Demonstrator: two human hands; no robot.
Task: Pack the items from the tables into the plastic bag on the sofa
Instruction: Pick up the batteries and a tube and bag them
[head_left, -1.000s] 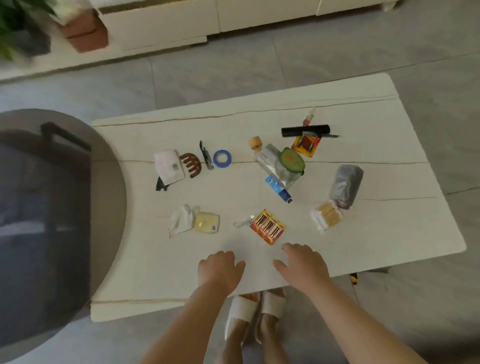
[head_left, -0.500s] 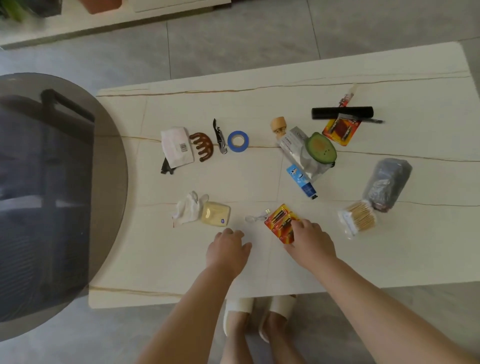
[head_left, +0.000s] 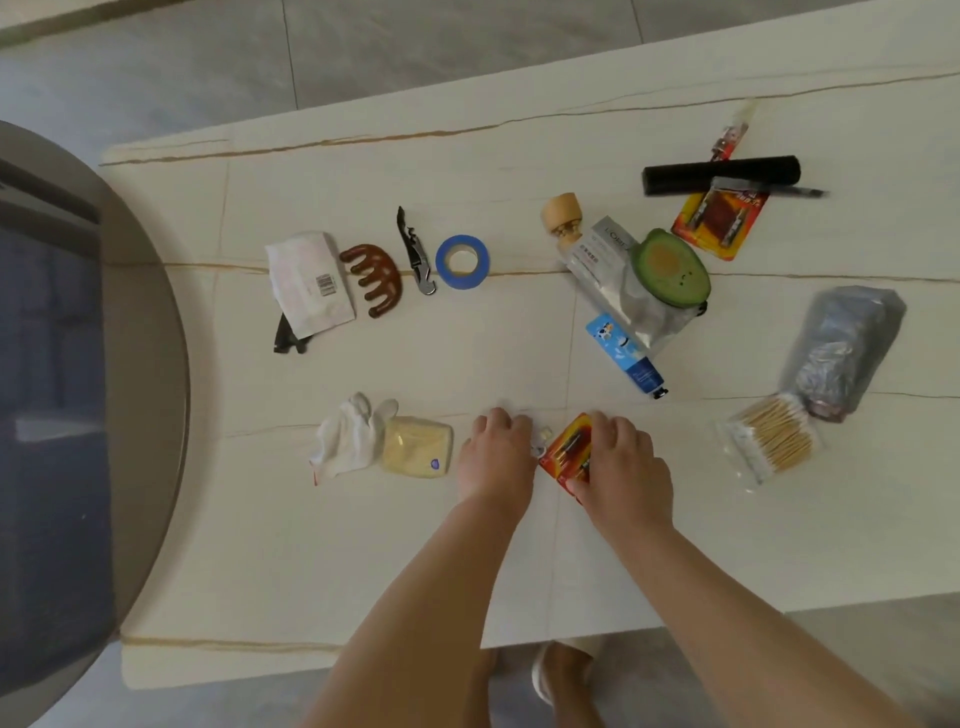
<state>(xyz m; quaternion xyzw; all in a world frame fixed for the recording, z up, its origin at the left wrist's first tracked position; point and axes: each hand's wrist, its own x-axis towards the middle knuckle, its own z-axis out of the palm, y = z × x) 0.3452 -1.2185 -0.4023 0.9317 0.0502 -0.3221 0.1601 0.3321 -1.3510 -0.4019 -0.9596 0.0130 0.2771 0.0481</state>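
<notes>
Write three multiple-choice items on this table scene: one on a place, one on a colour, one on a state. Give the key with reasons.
1. What lies directly left of the blue tape roll?
A. corkscrew
B. cotton swabs
C. hand cream tube

2. What colour is the hair claw?
A. green
B. brown
C. white

3. What is the right hand doing?
A. hanging idle
B. gripping the tape
C. gripping the battery pack

Key: 1 A, the corkscrew lies beside the roll. 2 B, its prongs are brown. 3 C, fingers and thumb curl round the red battery pack.
</notes>
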